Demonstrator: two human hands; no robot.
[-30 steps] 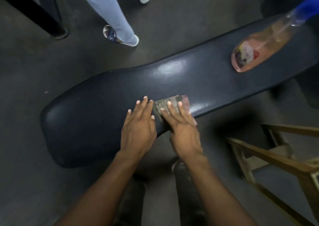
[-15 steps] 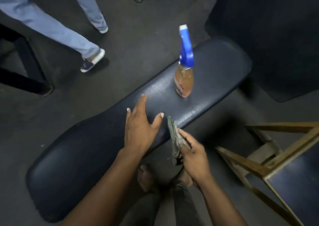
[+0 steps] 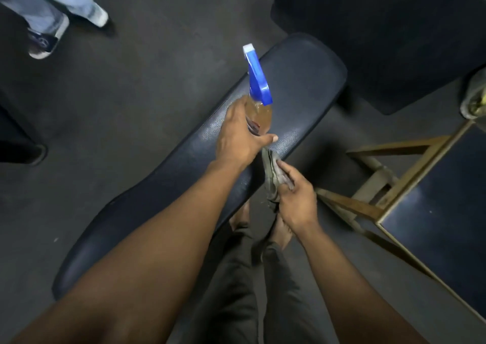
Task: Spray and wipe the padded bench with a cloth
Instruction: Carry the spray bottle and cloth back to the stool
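Note:
A long black padded bench (image 3: 297, 86) runs diagonally from lower left to upper right. On it stands a spray bottle (image 3: 259, 91) with a blue trigger head and orange liquid. My left hand (image 3: 240, 136) is wrapped around the bottle's body, thumb across its front. My right hand (image 3: 294, 199) holds a crumpled grey cloth (image 3: 272, 175) just off the bench's near edge, hanging beside the pad. My legs and bare feet show below the bench.
Another person's jeans and shoes (image 3: 47, 38) stand on the dark floor at upper left. A wooden-framed stool with a dark top (image 3: 410, 207) sits close on the right. A large black pad (image 3: 394, 28) lies beyond the bench's far end.
Both hands left the bench surface. My right hand lifted the cloth off the pad; my left hand reached forward and closed around the spray bottle.

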